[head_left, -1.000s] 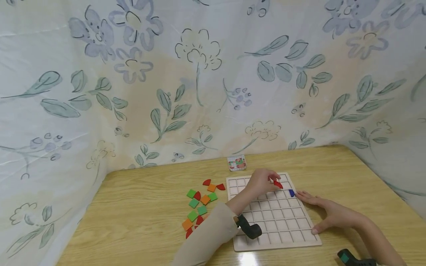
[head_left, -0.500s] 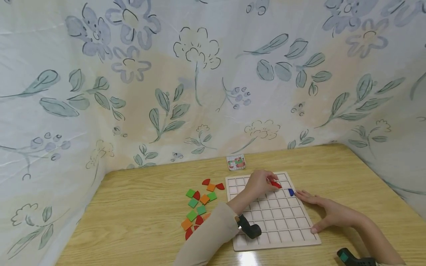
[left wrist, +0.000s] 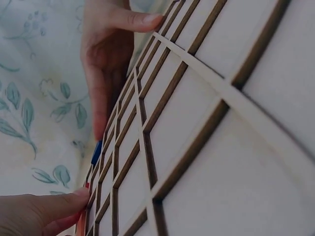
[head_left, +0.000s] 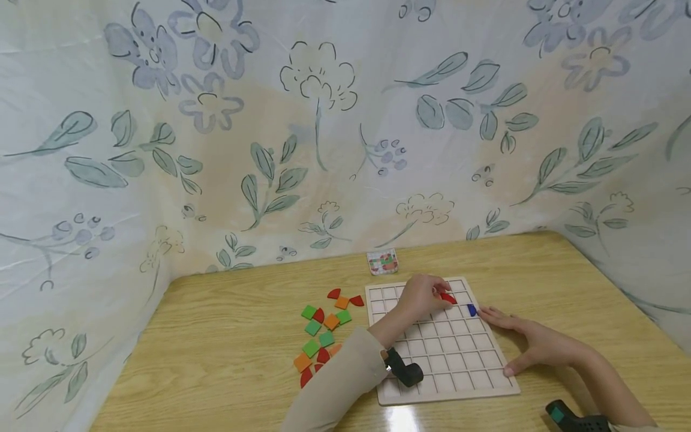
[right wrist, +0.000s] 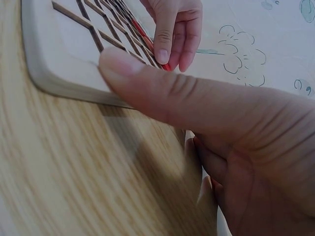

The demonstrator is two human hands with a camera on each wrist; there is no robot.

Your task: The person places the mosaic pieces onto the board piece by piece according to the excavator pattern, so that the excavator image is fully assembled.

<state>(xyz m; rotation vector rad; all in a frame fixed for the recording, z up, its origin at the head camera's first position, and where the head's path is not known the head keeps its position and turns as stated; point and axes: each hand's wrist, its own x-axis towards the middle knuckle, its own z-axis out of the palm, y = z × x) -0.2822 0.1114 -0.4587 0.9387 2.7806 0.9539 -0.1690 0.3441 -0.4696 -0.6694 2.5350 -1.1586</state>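
Observation:
A pale gridded board [head_left: 450, 347] lies on the wooden table. My left hand [head_left: 422, 294] reaches across it from the left and pinches a red curved tile [head_left: 448, 298] low over the squares near the far right corner; its fingers hide part of the tile. One square nearer the right edge sits a blue round-edged tile [head_left: 472, 309]. My right hand [head_left: 534, 345] lies along the board's right side with fingers extended. Its fingertips are right by the blue tile, and its thumb [right wrist: 152, 88] rests on the board's edge near the close corner.
Loose tiles, such as a green square [head_left: 310, 347], an orange square [head_left: 303, 362] and a red quarter circle [head_left: 334, 293], are scattered left of the board. A small patterned card [head_left: 382, 261] lies behind it. Floral cloth [head_left: 324, 150] hangs at the table's back.
The red tile has gone from tilted to flatter over the board, shifting slightly left with my left fingers. My right hand stays on the board's side.

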